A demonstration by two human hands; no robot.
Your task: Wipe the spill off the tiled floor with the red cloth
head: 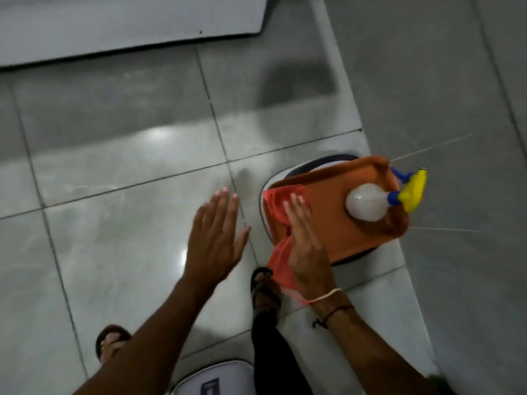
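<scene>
Already R hand (pixel 303 246), fingers (pixel 296 208) flat and together, pressing thin red fabric cloth (pixel 275 206) under fingertips on orange plastic tray (pixel 328 195), cloth trailing toward wrist; L hand (pixel 215 238) splayed, empty, alongside.

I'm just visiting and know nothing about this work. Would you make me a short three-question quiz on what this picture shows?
1. True or false: the red cloth lies flat on the floor.
2. Which hand touches the cloth?
A. left hand
B. right hand
C. both
3. Fill in: the spray bottle stands on the orange ____.

Key:
1. False. It hangs over the tray's edge.
2. B. The left hand is spread open, empty.
3. tray
</scene>
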